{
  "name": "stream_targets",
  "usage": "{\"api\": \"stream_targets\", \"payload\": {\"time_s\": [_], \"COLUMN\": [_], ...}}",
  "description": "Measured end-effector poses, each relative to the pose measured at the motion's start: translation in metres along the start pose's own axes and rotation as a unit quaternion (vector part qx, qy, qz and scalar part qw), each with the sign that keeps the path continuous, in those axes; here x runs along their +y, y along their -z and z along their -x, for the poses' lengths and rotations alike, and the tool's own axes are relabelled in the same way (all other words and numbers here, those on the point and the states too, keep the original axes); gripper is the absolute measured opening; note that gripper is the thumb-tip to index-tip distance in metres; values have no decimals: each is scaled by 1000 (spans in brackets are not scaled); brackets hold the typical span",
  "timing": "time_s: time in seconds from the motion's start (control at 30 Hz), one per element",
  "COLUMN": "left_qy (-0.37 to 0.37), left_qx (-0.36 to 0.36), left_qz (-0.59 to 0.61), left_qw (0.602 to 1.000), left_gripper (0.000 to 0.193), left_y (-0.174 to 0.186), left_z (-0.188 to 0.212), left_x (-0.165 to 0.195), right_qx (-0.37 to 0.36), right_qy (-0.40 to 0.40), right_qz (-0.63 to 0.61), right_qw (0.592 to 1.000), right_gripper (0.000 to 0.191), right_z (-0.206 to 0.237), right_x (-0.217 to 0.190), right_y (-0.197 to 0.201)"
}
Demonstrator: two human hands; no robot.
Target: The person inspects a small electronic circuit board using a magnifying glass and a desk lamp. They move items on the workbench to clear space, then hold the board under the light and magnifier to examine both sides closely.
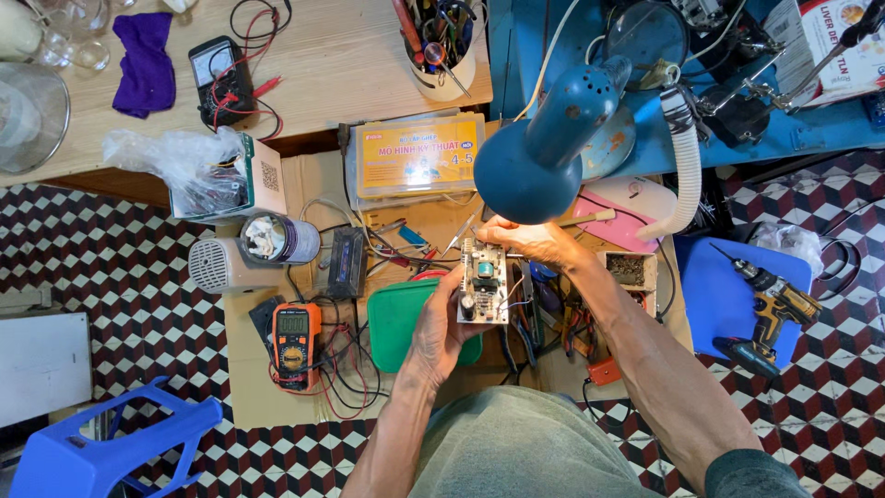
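Both hands grip the board (485, 282): left hand (441, 332) cups its lower edge, right hand (530, 242) pinches the top, under the lamp (544, 148), above the green lid (398, 318). Inspection step, by the look; steady hold needed.

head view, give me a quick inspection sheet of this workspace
surface: brown cardboard sheet on a checkered tile floor, beside a low wooden table.
job's things: small circuit board, held up under a blue desk lamp.
clutter: orange multimeter, green lid, clear parts box, tool cup, cordless drill, purple cloth, plastic bag.
hands: left hand grips the board's lower edge; right hand holds its top.
cables: red and black test leads tangled by the multimeter.
surroundings: blue plastic stool, blue bench.
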State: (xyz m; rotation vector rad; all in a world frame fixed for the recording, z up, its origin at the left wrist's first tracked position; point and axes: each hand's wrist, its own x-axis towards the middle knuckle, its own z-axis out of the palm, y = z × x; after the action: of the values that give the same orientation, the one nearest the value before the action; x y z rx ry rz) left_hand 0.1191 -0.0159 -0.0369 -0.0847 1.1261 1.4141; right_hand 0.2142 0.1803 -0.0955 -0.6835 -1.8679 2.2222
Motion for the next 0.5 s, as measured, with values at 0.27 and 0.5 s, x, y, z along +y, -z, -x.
{"api": "stream_targets", "payload": {"time_s": [0.27, 0.5], "left_qy": [-2, -17], "left_qx": [11, -14], "left_qz": [-18, -39], "left_qw": [1000, 999], "left_gripper": [58, 65], "left_y": [-2, -1], "left_z": [-12, -14], "left_x": [2, 5], "right_qx": [55, 104], "right_qy": [-4, -11], "right_qz": [-19, -23], "right_qw": [998, 994], "right_gripper": [23, 28], "right_z": [-12, -15], "right_x": [14, 24], "right_y": [6, 8]}}
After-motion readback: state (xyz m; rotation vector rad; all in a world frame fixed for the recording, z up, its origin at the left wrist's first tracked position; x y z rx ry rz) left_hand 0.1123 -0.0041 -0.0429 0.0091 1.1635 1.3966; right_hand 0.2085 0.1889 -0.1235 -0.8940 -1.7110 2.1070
